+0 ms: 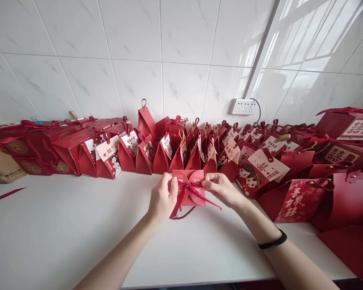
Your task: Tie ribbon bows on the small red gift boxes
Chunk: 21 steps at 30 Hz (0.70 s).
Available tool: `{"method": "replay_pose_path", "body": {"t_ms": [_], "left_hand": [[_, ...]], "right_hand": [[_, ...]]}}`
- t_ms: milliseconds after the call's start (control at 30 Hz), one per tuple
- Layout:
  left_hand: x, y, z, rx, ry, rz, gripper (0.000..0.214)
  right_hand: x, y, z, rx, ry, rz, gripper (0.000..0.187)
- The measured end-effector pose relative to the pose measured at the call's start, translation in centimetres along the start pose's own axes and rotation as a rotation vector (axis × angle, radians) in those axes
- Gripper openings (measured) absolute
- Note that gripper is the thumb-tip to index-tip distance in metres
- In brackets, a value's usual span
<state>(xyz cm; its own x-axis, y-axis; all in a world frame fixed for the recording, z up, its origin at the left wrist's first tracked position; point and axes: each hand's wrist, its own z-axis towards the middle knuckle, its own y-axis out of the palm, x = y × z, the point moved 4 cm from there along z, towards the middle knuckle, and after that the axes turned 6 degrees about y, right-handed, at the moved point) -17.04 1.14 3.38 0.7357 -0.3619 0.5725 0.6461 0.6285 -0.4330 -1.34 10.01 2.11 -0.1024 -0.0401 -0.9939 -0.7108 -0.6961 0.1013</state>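
Left hand and right hand each pinch the ribbon in closed fingers, at opposite sides of the box. Best practice, judged: even tension, knot centred, cord clear. Box rests on counter; gift boxes stand just behind it.

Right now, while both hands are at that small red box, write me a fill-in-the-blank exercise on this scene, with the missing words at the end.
1. Between the left hand and the right hand, a glossy dark pink ____ crosses the small box.
2. A black band circles the ____ wrist.
3. Behind the red boxes, the wall is covered in large, shiny ____.

Missing words: ribbon; right; tiles.
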Motion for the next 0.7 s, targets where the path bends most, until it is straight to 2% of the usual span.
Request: {"method": "replay_pose_path", "body": {"t_ms": [233,333,500,700], "left_hand": [[-0.3,0.2,0.0,0.014,-0.065,-0.056,0.024],[-0.5,0.2,0.0,0.018,-0.101,-0.102,0.028],[-0.6,0.1,-0.1,0.035,-0.077,-0.164,0.03],[-1.0,0.2,0.0,0.052,-0.046,-0.211,0.031]], "right_hand": [[0.2,0.1,0.4,0.009,0.095,0.067,0.049],[0.0,0.0,0.3,0.024,0.064,0.023,0.048],[-0.1,-0.1,0.0,0.091,0.03,-0.05,0.048],[-0.8,0.4,-0.3,0.097,-0.1,-0.181,0.048]]}}
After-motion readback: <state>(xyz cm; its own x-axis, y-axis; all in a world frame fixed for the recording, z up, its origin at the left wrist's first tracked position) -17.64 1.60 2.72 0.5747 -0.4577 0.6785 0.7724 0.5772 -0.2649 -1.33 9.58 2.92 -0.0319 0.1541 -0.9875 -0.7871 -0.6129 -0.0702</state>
